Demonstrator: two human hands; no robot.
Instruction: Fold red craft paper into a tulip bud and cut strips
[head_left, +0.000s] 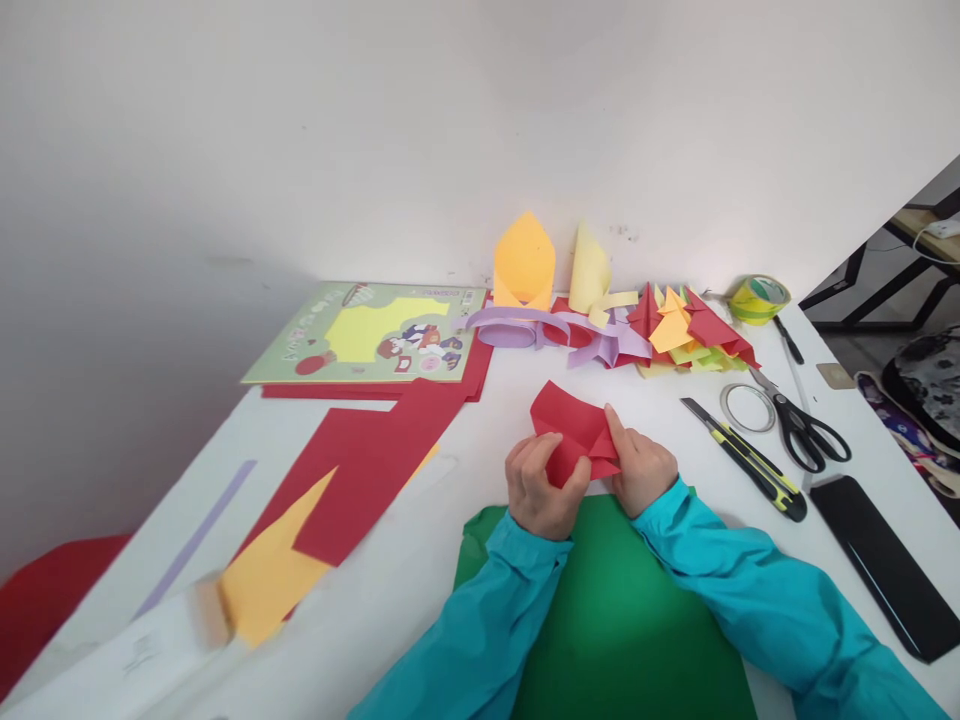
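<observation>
A small folded piece of red paper (568, 418) is held up between my two hands, above the far edge of a green sheet (637, 600). My left hand (541, 485) grips its near left side, fingers curled over the front. At the right end, my right hand (641, 458) pinches the paper with the thumb on top. Small creased flaps show near the right thumb. Part of the paper's lower edge is hidden behind my left fingers.
Folded paper pieces (675, 325) and a tape roll (757, 298) stand by the wall. A utility knife (746, 458), scissors (806, 425) and a black case (889, 565) lie right. Red sheets (360, 470), an orange scrap (274, 570) and a paper pack (300, 340) lie left.
</observation>
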